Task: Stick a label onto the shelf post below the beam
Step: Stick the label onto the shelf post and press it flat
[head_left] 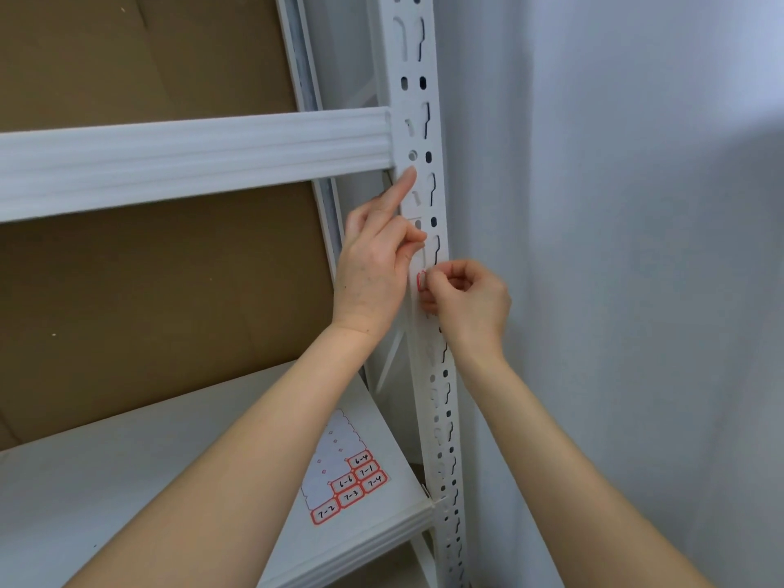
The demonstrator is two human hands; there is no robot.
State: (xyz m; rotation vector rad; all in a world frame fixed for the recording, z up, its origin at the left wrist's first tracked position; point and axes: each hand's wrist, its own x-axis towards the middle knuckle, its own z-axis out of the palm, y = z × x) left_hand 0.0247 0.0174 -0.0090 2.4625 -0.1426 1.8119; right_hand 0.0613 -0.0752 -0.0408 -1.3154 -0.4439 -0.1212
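Red-bordered label sheet (345, 485) lies on the shelf (127, 481), its corner cut off by the left forearm. Both arms reach up. Right hand (466, 299), fingers curled, pinches the label (421, 280), mostly hidden, against the post (428, 133). Left hand (373, 265) points its index straight up just below the beam (191, 159), thumb on the post; whether it grasps anything is unclear.

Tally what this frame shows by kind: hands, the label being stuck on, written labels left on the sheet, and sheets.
Hands: 2 (left hand, right hand)
Label pinched at the post: 1
Written labels left on the sheet: 6
Sheet: 1
Total: 10
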